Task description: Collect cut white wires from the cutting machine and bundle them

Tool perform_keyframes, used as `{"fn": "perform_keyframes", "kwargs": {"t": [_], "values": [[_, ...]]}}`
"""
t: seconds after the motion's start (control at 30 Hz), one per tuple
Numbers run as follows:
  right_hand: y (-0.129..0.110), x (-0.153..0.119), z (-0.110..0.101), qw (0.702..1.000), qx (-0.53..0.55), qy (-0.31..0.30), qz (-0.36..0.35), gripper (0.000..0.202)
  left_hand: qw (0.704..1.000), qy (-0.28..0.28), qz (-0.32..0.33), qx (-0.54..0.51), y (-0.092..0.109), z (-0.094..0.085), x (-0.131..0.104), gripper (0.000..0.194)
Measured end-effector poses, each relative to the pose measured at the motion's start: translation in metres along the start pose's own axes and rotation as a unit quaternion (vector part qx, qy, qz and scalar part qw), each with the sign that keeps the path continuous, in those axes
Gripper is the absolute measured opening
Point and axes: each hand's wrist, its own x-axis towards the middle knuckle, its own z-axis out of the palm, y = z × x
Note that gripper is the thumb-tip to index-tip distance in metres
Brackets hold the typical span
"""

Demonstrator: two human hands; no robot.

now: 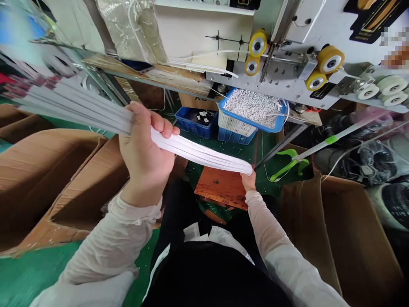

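A long bundle of white cables [204, 154] stretches across in front of me, sagging a little between my hands. My left hand [143, 149] is closed round the bundle, fingers wrapped over it and thumb on the far side. Past that hand, the cables fan out to the upper left, where their blurred ends look reddish and dark. Farther off, my right hand [248, 179] is closed on the bundle's other end, which looks rounded. Some fingers of that hand are hidden.
A machine [281, 64] with yellow rollers stands ahead. Under it, a blue-rimmed basket [230, 119] holds white scraps beside a blue bin [183, 120]. Cardboard boxes [32, 170] flank me on the left, another box [358, 238] on the right. An orange-brown stool [219, 185] stands below.
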Motion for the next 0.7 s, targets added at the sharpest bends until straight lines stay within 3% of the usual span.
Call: {"fn": "perform_keyframes", "kwargs": {"t": [0.3,0.53,0.7], "values": [[-0.010,-0.008,-0.006,1.000,0.007,-0.009,-0.026,0.020,0.999,0.047,0.002,0.009,-0.009,-0.018,-0.002,0.040],[-0.008,-0.007,-0.010,0.999,0.036,-0.004,-0.001,0.013,0.998,0.053,0.039,0.003,-0.023,-0.021,-0.012,0.037],[-0.031,-0.013,0.000,0.994,0.094,-0.045,0.040,0.040,0.997,0.076,0.012,-0.011,-0.030,-0.026,-0.018,0.038]]}}
